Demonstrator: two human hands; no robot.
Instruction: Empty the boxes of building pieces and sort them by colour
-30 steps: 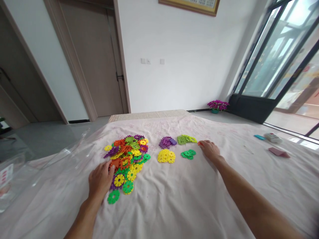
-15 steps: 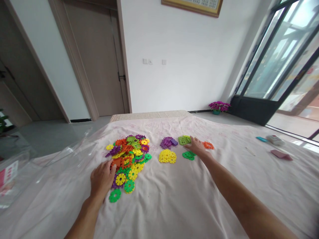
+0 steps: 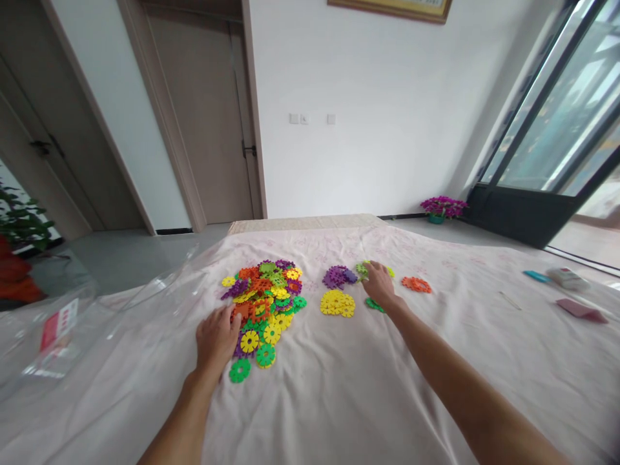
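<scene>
My left hand [image 3: 217, 332] rests at the left side of a mixed pile of plastic snowflake building discs [image 3: 271, 303], its fingers loosely apart and touching orange discs [image 3: 243, 312]. My right hand [image 3: 379, 284] is over the light green group with fingers bent together; a light green disc [image 3: 361, 268] shows at its fingertips. More light green discs [image 3: 390, 272] peek out behind that hand. Under it, green discs [image 3: 374, 303] are partly hidden. Nearby lie sorted groups of purple discs [image 3: 336, 277], yellow discs [image 3: 338, 303] and orange discs [image 3: 416, 284].
A pale floral cloth [image 3: 310, 400] covers the surface. On the left lies a clear plastic bag [image 3: 58, 329] with a red and white label. At the right are a pink item [image 3: 581, 310], a white packet [image 3: 566, 279] and a blue object [image 3: 536, 276].
My right hand has shifted left over the light green group, and a light green disc now shows at its fingertips. My left hand stays by the pile. The view has turned slightly left.
</scene>
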